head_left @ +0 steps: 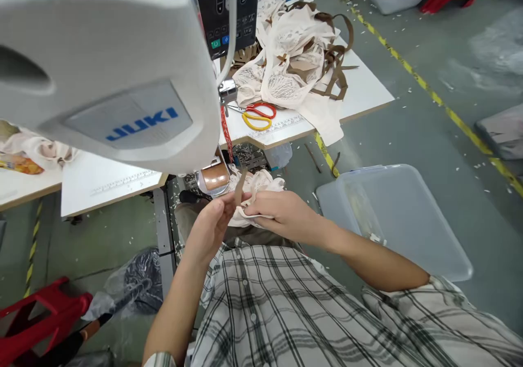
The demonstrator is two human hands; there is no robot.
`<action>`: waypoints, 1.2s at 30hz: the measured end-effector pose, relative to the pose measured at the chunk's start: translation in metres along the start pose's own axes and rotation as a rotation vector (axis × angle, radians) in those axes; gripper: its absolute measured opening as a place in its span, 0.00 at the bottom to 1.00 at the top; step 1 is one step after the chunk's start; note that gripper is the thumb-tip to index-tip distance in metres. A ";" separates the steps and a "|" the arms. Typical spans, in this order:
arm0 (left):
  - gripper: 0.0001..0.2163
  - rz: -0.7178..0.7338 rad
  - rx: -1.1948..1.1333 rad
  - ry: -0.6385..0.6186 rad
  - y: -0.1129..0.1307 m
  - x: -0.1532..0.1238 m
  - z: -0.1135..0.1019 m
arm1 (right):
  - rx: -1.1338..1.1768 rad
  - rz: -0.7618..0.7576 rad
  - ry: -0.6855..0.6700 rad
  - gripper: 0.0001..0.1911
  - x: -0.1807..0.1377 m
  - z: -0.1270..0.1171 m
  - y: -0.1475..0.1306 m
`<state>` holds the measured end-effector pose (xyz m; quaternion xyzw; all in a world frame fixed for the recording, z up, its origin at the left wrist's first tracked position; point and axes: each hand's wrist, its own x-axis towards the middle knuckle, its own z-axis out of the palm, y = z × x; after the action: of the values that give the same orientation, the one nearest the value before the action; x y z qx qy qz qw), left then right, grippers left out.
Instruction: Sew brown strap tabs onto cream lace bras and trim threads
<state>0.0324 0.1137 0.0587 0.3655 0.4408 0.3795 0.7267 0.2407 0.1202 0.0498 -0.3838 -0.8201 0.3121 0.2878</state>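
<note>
My left hand [210,222] pinches a narrow brown strap [239,187] that stands up from a cream lace garment [257,184]. My right hand [280,212] is closed over the same garment, pressing it in front of my plaid shirt. Both hands sit just below the needle area of a white JUKI sewing machine [122,84], whose curved metal and brown guide [214,176] is right above my left fingers.
A pile of cream lace pieces with brown straps [294,51] lies on the white table [368,92], with red and yellow scissors [257,115] beside it. A clear plastic bin lid [400,220] is on the floor at right. A red stool [36,318] stands lower left.
</note>
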 end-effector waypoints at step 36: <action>0.17 0.204 -0.395 0.363 0.001 -0.038 -0.016 | 0.457 0.200 -0.396 0.15 -0.013 0.024 -0.001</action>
<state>0.0052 0.0844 0.0675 0.1856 0.4422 0.5884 0.6510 0.2298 0.1020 0.0321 -0.3196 -0.7271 0.5836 0.1691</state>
